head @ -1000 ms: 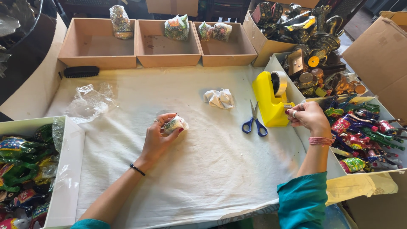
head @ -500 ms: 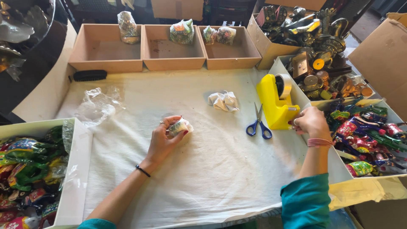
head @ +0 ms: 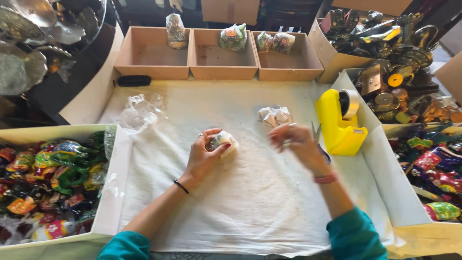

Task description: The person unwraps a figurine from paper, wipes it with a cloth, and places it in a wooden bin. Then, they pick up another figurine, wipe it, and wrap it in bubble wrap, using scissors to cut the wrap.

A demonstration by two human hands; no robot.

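Observation:
My left hand (head: 204,154) holds a small pale wrapped bundle (head: 224,141) just above the white cloth (head: 250,202), fingers curled round it. My right hand (head: 297,143) is blurred, a short way right of the bundle, with its fingertips pinched on what looks like a short clear strip of tape (head: 290,125). The yellow tape dispenser (head: 338,123) stands to its right. The blue-handled scissors (head: 321,148) lie mostly hidden behind that hand. Another small white wrapped bundle (head: 274,115) lies on the cloth beyond both hands.
Three shallow wooden boxes (head: 224,67) with wrapped items line the far edge. A white tray (head: 111,192) of colourful foil-wrapped pieces is at the left, crumpled clear plastic (head: 142,110) beside it. Boxes of metal ornaments (head: 385,53) and wrapped items (head: 433,163) stand at the right.
My right hand has left the tape dispenser and swung left toward the bundle in my left hand. The left hand has stayed in place with the bundle.

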